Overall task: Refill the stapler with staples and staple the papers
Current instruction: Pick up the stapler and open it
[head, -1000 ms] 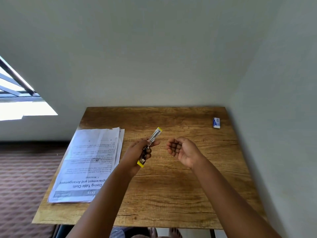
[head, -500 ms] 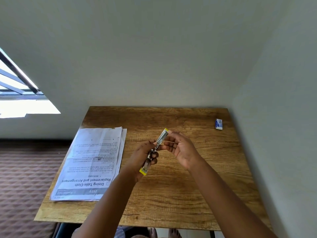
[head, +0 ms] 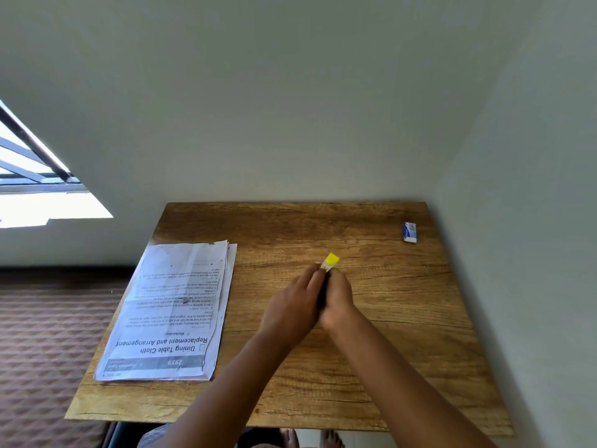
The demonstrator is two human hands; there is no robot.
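A small stapler (head: pixel 330 262) with a yellow end pokes out above my two hands over the middle of the wooden table (head: pixel 403 318). My left hand (head: pixel 292 305) and my right hand (head: pixel 339 297) are pressed together around it, fingers curled, hiding most of its body. A stack of printed papers (head: pixel 174 312) lies flat on the table's left side. A small blue and white staple box (head: pixel 409 232) sits near the far right corner.
The table stands against a plain wall at the back and another wall on the right. A patterned floor (head: pixel 42 344) lies left of the table. Bare feet (head: pixel 310 438) show under the near edge.
My right hand has closed in on the stapler and both hands now clasp it. The stapler's yellow end now points up and away; before, it stuck out open from my left hand alone.
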